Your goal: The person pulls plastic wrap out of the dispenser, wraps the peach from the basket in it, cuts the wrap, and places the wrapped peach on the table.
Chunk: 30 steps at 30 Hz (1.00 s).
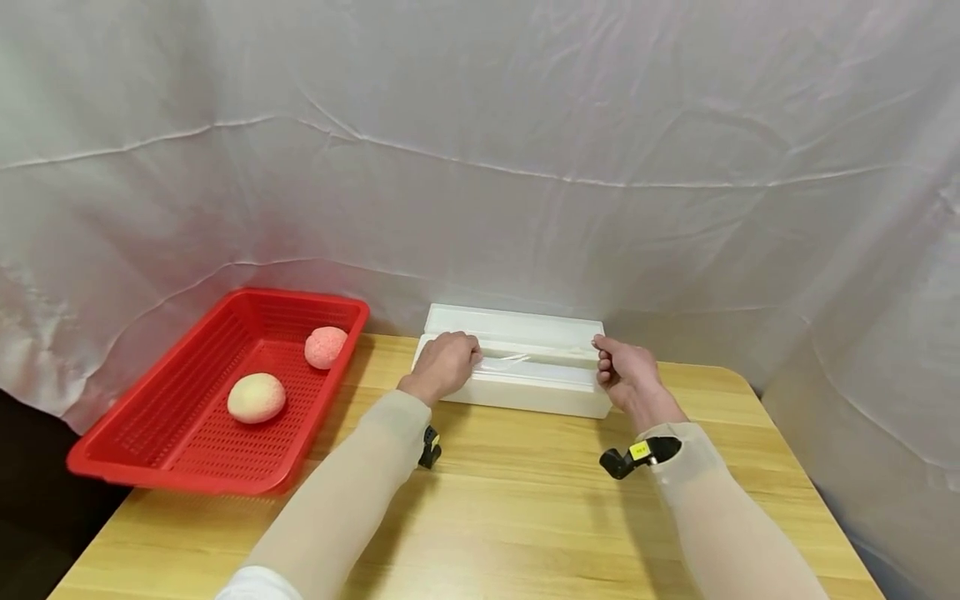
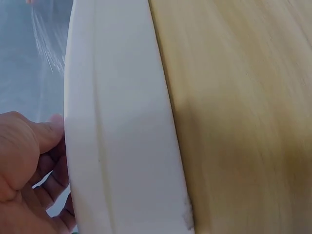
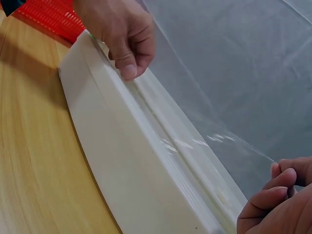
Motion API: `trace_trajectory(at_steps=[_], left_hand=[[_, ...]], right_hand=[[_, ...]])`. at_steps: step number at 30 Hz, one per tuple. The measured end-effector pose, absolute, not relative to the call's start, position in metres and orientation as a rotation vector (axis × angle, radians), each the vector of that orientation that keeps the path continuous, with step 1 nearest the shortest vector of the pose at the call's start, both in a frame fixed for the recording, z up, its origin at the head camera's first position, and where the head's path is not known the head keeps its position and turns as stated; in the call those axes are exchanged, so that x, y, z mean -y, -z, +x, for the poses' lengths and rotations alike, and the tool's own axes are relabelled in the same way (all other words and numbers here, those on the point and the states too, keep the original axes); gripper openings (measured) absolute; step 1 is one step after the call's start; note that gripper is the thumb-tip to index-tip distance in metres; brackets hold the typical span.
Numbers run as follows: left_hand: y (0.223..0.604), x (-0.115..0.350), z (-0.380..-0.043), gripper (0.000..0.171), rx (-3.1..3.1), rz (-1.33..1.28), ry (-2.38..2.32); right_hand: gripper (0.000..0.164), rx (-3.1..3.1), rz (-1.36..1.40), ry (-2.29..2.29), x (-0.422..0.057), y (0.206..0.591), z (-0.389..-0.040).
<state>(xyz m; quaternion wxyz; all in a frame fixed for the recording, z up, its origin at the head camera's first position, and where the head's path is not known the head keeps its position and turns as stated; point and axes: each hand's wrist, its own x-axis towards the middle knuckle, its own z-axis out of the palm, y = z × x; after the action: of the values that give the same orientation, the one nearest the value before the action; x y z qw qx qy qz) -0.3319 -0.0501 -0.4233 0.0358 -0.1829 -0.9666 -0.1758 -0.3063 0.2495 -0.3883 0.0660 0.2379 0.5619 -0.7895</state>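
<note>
A long white cling film dispenser (image 1: pixel 525 397) stands at the back of the table, its lid (image 1: pixel 517 322) tilted up behind it. Clear cling film (image 3: pixel 222 138) stretches over its top between both hands. My left hand (image 1: pixel 447 364) is at the dispenser's left end, thumb and fingers pinching the film. At the right end my right hand (image 1: pixel 630 375) holds the other end of the film between thumb and curled finger, slightly raised. In the left wrist view, the dispenser's front wall (image 2: pixel 126 112) partly hides the left fingertips.
To the left a red perforated basket (image 1: pixel 176 481) holds a pale yellow round object (image 1: pixel 257 398) and a pink one (image 1: pixel 326 347). A grey curtain (image 1: pixel 525 233) hangs behind the wooden table (image 1: pixel 517 508). Each wrist wears a black camera mount.
</note>
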Motion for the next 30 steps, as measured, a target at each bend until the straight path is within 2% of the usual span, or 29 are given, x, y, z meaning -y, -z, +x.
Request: trace_trajectory(at_steps=[8,17,23,30], left_hand=[[0.408,0.053,-0.336,0.015,2.876,-0.635,0.597],[0.393,0.071,-0.336,0.019,2.805,-0.806,0.823],[0.386,0.103,-0.33,0.022,2.823,-0.702,0.942],[0.4,0.114,-0.335,0.033,3.026,-0.633,0.613]], right_hand=[[0.015,-1.651,0.734,2.402,-0.254,0.388,-0.303],[0.022,-1.631,0.705,2.434,-0.255,0.386,-0.298],[0.021,-1.608,0.691,2.436,-0.255,0.385,-0.297],[0.018,-1.587,0.697,2.472,-0.264,0.384,-0.295]])
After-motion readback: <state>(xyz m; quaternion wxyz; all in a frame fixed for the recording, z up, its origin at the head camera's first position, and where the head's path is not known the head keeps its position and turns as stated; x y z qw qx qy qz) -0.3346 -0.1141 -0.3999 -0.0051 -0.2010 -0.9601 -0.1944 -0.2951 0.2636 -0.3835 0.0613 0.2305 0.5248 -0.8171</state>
